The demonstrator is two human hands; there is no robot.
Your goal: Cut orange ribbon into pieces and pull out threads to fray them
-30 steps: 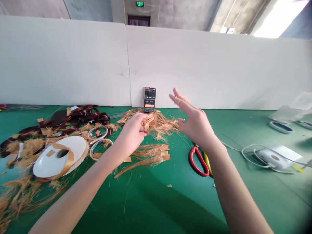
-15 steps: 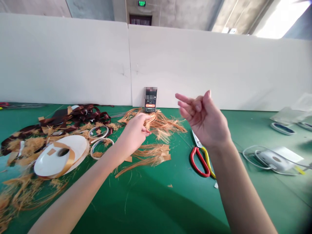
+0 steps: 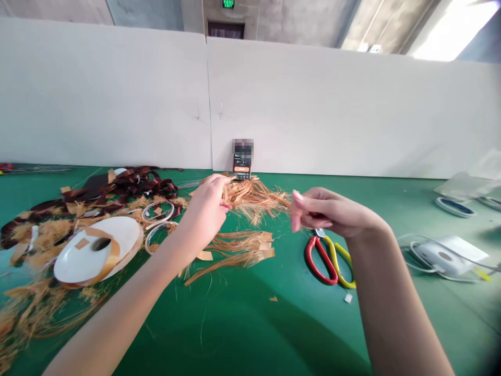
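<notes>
pointing leftward, right hand (image 3: 332,210) with wrist bent

Left hand's (image 3: 205,211) fingertips partly hidden; grip on tan strands (image 3: 256,198) unclear. Scissors (image 3: 332,261) blades mostly behind right hand (image 3: 332,211); any fibre in its fingers too fine to tell. Phone (image 3: 242,166) screen top pixelated.

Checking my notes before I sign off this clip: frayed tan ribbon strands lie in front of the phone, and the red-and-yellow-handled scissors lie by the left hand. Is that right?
One slip: the red-and-yellow-handled scissors lie by the right hand, not the left hand, as the head view shows. Frayed tan ribbon strands do lie in front of the phone.
</notes>
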